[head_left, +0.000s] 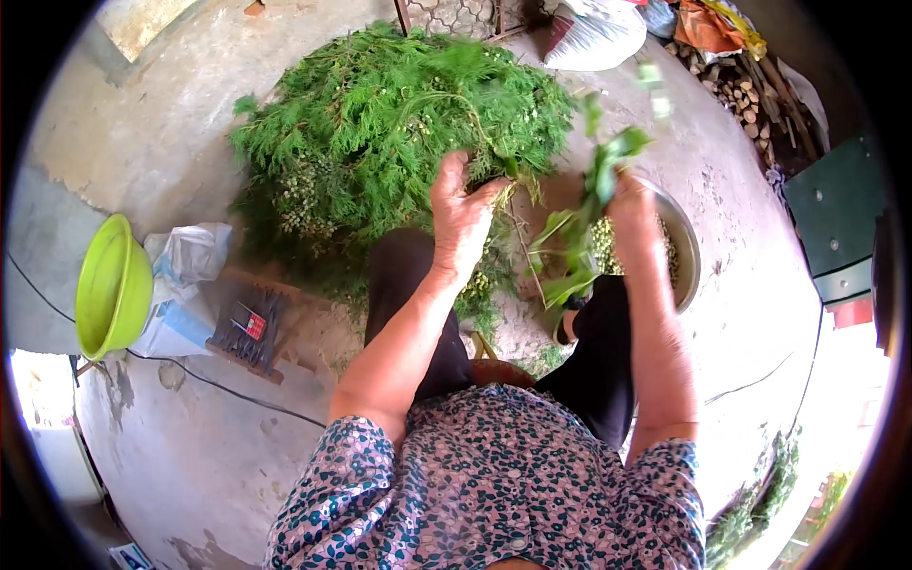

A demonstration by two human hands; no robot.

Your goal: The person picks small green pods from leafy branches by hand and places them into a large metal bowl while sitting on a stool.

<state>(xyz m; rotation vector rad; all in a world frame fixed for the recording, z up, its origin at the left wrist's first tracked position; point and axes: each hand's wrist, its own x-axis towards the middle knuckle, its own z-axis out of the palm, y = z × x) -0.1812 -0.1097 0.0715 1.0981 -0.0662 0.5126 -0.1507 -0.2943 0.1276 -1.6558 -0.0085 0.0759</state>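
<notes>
A big heap of feathery evergreen branches (361, 123), with clusters of pale green cones among them, lies on the floor before my knees. At its near right edge my left hand (461, 214) is closed, thumb and fingers pinching a thin evergreen sprig (505, 171). My right hand (635, 211) is raised to the right, wrapped round a broad-leaved green stem (575, 242); its leaves are partly smeared by motion. Under that hand stands a metal bowl (693, 256), holding small pale green cones (605, 245) and partly hidden by the forearm.
To the left, a lime-green basin (116, 285) stands beside a white plastic bag (195, 255) and a low slatted stool (249, 323) with a small red-and-dark object on it. A black cable (228, 388) crosses the floor. Sacks (597, 38) and stacked firewood (746, 104) are at the back right.
</notes>
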